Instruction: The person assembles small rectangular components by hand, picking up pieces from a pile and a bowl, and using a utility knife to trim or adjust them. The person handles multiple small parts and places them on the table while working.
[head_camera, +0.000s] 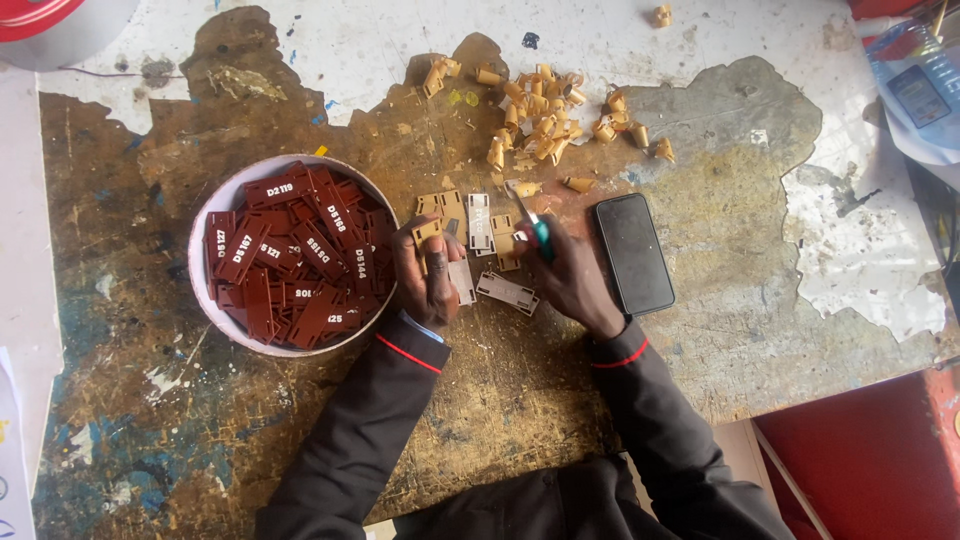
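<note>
Dark sleeves rest on worn, paint-stained worktable beside red floor.

tool tip too small to identify, bottle cut off at edge

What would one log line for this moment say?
left hand: holds tan tag | right hand: holds teal-handled blade | bowl of dark red tags left | phone right | curled peelings above
</note>
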